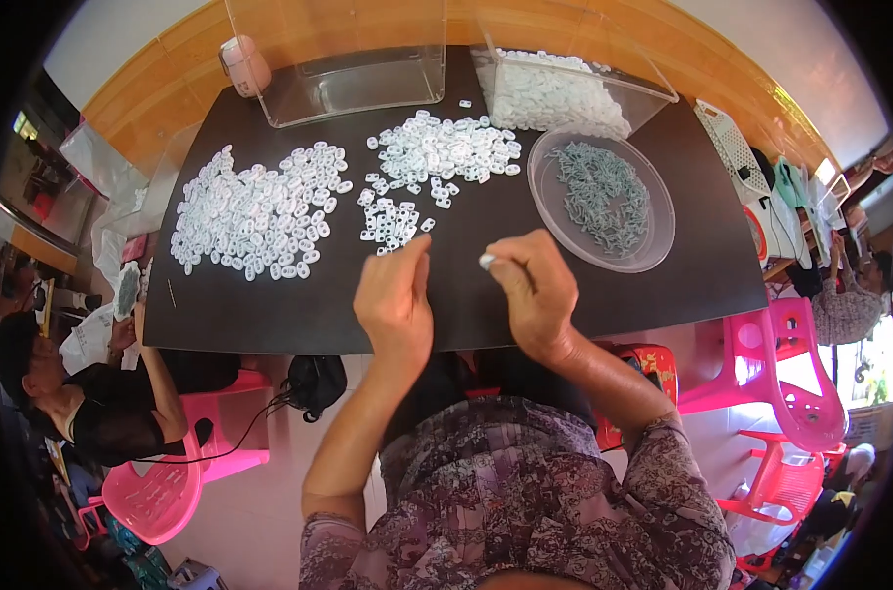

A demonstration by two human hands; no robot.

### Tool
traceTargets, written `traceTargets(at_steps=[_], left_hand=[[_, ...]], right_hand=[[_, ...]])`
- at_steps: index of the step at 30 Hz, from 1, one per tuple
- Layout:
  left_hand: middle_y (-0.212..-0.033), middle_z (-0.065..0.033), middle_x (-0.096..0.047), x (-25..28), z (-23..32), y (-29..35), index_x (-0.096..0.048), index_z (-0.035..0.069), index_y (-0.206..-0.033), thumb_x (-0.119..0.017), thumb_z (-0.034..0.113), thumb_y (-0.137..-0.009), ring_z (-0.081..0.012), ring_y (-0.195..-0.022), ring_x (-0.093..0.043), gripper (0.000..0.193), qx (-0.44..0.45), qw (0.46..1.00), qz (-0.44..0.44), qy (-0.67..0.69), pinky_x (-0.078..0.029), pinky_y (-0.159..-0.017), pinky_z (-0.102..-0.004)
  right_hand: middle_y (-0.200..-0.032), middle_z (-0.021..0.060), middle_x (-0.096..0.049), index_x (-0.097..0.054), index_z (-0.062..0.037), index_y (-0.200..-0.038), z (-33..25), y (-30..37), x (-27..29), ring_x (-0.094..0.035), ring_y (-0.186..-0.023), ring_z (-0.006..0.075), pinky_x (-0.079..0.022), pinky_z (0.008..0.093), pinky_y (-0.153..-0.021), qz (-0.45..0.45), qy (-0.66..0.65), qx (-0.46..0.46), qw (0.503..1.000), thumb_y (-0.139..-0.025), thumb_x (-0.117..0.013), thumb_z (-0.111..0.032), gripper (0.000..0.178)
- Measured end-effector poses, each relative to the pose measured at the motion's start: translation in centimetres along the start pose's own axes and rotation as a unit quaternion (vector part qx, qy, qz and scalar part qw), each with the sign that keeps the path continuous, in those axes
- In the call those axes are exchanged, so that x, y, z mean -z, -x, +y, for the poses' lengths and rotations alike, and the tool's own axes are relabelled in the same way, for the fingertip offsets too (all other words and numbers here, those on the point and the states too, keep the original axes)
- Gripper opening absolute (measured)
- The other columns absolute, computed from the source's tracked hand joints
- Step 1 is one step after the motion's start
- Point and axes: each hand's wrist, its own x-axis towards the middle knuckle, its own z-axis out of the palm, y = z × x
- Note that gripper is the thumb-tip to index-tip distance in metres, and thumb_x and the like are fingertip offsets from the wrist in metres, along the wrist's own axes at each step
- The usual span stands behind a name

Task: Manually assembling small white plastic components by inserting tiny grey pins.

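My right hand (537,297) pinches a small white plastic piece (487,261) between thumb and fingertips, just above the dark table. To its left, my left hand (395,303) has its fingers curled together at the near edge of a small group of white two-holed pieces (387,222); what those fingers hold, if anything, is hidden. Beyond that group spreads a larger heap of similar white pieces (445,147). A wide pile of white oval pieces (260,211) covers the left of the table. On the right, a round clear tray (657,251) contains many small grey-green parts (604,197).
A clear bin (358,84) and another clear bin (653,90) with white pieces stand at the back of the dark table (466,315). A pink jar (245,67) is at the back left. Another person (83,393) sits at left. Pink plastic chairs (801,393) stand at right.
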Motion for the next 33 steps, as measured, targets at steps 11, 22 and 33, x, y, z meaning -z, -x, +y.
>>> traceTargets(at_steps=[11,22,33], left_hand=[[-0.062,-0.0049,-0.046,-3.5,-5.6,-5.1,-0.050,0.007,-0.062,-0.061,0.005,-0.063,-0.0227,-0.070,-0.046,0.012,-0.318,0.873,-0.154,-0.336,-0.037,-0.073,-0.0393],[-0.065,-0.0097,-0.047,-3.8,-5.3,-6.0,-0.055,0.002,-0.068,-0.058,0.005,-0.064,-0.0249,-0.071,-0.046,0.005,-0.378,0.825,-0.227,-0.354,-0.039,-0.079,-0.0428],[-0.075,-0.0096,-0.046,-1.8,-5.2,-5.4,-0.055,0.004,-0.079,-0.056,-0.001,-0.066,-0.0270,-0.077,-0.045,0.014,-0.289,0.870,-0.234,-0.323,-0.039,-0.073,-0.0385]], right_hand=[[-0.085,0.0109,-0.062,-0.066,-0.0001,-0.089,5.9,-12.6,6.7,-0.058,-0.078,0.0202,-0.045,0.0287,-0.074,0.103,0.160,0.013,0.982,-0.079,-0.061,-0.003,0.011],[-0.086,0.0150,-0.063,-0.065,-0.0055,-0.086,14.3,-21.7,9.0,-0.057,-0.085,0.0322,-0.044,0.0407,-0.073,0.067,0.418,0.087,0.902,-0.075,-0.063,-0.014,0.014],[-0.080,0.0113,-0.061,-0.063,-0.0032,-0.082,9.0,-13.7,7.7,-0.055,-0.080,0.0300,-0.044,0.0387,-0.070,-0.018,0.304,0.158,0.939,-0.073,-0.064,-0.003,0.009]])
